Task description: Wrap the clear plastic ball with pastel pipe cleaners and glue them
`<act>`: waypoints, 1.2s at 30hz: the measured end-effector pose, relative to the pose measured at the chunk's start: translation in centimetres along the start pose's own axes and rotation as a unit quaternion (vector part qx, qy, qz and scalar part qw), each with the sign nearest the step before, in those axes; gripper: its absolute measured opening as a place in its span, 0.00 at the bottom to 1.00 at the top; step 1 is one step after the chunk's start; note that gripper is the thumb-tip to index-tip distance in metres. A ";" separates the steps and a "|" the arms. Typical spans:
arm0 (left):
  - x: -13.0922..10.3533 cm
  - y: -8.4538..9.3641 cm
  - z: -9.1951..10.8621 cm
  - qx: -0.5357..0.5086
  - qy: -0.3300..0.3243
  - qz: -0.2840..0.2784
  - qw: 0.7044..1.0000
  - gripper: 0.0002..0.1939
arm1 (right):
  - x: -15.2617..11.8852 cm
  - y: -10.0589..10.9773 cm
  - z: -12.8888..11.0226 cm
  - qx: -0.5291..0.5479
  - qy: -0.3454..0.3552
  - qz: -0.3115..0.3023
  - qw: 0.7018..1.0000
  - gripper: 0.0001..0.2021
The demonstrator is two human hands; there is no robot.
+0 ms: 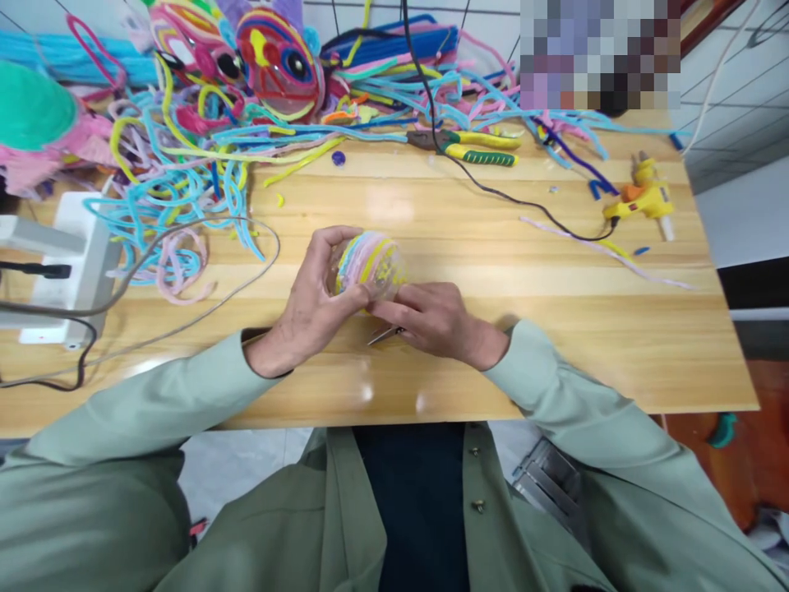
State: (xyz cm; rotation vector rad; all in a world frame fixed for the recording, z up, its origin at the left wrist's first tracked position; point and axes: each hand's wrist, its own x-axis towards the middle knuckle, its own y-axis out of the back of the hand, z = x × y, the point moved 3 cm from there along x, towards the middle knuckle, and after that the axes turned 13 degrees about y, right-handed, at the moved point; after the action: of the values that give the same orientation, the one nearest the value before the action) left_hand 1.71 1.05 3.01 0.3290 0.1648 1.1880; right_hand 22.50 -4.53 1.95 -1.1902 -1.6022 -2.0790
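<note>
Near the middle of the wooden table, my left hand [314, 304] is wrapped round a clear ball [373, 261] banded with blue, pink and yellow strips. My right hand [431, 321] has its fingers curled at the ball's lower right side, pressed together near its surface. Scissors [385, 335] show below the right fingers, their blades pointing left; the rest is hidden by the hand. Whether the right fingers pinch a strip as well cannot be made out.
Pipe cleaners [228, 185] and decorated masks [277, 62] crowd the back left. Pliers [481, 148] lie behind the ball. A yellow glue gun [644, 201] with a cord is at right. A white power strip [67, 267] and cables lie at left.
</note>
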 end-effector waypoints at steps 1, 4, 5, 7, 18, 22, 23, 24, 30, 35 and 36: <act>0.1 0.1 0.0 0.004 -0.001 -0.003 1.000 0.33 | 0.0 -0.1 0.0 -0.005 -0.001 -0.003 1.000 0.18; 0.2 0.3 -0.1 0.014 -0.018 -0.005 1.000 0.34 | -0.2 -0.3 0.0 -0.010 -0.012 -0.018 1.000 0.19; 0.3 0.4 -0.1 0.016 -0.026 -0.004 1.000 0.34 | -0.2 -0.3 0.0 -0.006 -0.015 -0.020 1.000 0.19; 0.4 0.4 -0.3 0.016 -0.042 -0.003 0.999 0.33 | -0.1 -0.3 -0.1 0.004 -0.013 -0.013 1.000 0.19; 0.5 0.3 -0.6 -0.009 -0.036 0.004 0.999 0.33 | 0.8 0.2 -0.2 -0.017 0.002 0.009 1.000 0.16; 0.4 0.2 -0.4 -0.026 -0.029 0.002 0.999 0.33 | 0.7 0.1 -0.2 -0.024 0.004 0.010 1.000 0.15; 0.3 0.2 -0.3 -0.032 -0.025 0.003 0.999 0.32 | 0.6 0.1 -0.3 -0.025 0.004 0.012 1.000 0.15; 0.3 0.2 -0.3 -0.035 -0.019 0.005 0.999 0.32 | 0.6 0.0 -0.3 -0.026 0.004 0.011 1.000 0.15; 0.2 0.0 -0.4 0.001 0.010 0.021 1.000 0.34 | 0.3 -0.2 -0.2 -0.007 -0.012 -0.020 1.000 0.18; 0.4 0.1 -0.6 0.020 0.005 0.031 0.999 0.34 | 0.4 -0.2 0.0 0.018 -0.028 0.004 0.999 0.15; 0.5 0.1 -0.5 0.017 0.004 0.036 0.999 0.34 | 0.4 -0.3 0.0 0.019 -0.032 0.012 0.999 0.14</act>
State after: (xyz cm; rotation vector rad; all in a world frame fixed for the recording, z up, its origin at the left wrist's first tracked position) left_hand 1.59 1.64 2.57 0.3624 0.1826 1.2589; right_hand 22.07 -4.27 2.08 -1.2697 -1.6406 -2.0063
